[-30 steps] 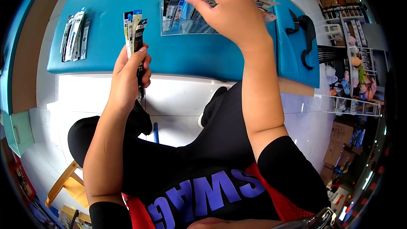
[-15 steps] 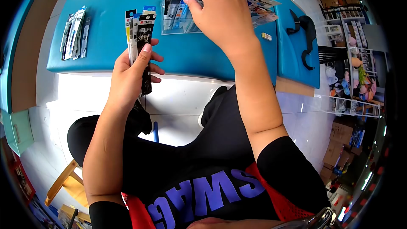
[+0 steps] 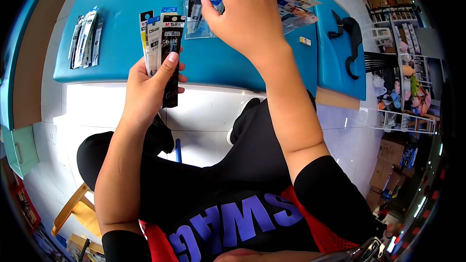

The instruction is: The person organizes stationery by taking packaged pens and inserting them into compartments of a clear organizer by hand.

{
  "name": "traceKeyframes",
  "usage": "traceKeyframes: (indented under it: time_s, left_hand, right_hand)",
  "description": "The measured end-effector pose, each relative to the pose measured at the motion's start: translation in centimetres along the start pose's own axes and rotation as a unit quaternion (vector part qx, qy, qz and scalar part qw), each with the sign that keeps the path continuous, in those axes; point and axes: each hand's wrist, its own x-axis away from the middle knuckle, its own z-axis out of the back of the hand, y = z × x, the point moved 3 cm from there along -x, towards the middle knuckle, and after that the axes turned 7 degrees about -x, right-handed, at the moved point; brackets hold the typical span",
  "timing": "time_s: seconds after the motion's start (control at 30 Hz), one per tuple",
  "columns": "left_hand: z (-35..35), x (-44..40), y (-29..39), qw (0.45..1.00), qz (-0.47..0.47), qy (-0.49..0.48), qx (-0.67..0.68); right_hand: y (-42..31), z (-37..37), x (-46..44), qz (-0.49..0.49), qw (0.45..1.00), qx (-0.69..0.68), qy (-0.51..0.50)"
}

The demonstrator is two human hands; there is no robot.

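Several slim pen refill packets with punched hanging tabs are gripped in my left hand, the thumb pressed on the front black one. They stand upright, slightly fanned, above the near edge of the blue padded table. My right hand is over a clear plastic box filled with similar packets. Its thumb and index finger are apart; the tips of the other fingers are out of sight. Nothing shows between the visible fingers. A separate bundle of slim packets lies at the left on the blue table.
A small yellow-and-white box lies right of the clear box. Farther right, a black strap-like item rests on another blue padded surface. Shelves with goods line the right side. A wooden stool stands at lower left.
My right hand has shifted slightly left and up over the clear box. In my left hand the packets have spread apart more, showing more of their fronts.
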Motion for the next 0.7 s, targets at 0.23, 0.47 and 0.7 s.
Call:
traceKeyframes:
  time_s: [0.23,0.47,0.7]
  left_hand:
    - [0.0,-0.3,-0.8,0.999,-0.032,-0.014,0.010]
    - [-0.4,0.3,0.4,0.999,-0.031,0.022,0.023]
    - [0.9,-0.7,-0.7,0.996,-0.051,0.058,0.038]
  right_hand:
    - [-0.9,-1.3,2.6,-0.197,0.896,-0.323,-0.232]
    - [1.2,-2.1,2.8,-0.245,0.806,-0.527,-0.115]
    - [3.4,2.6,-1.6,-0.327,0.780,-0.526,0.095]
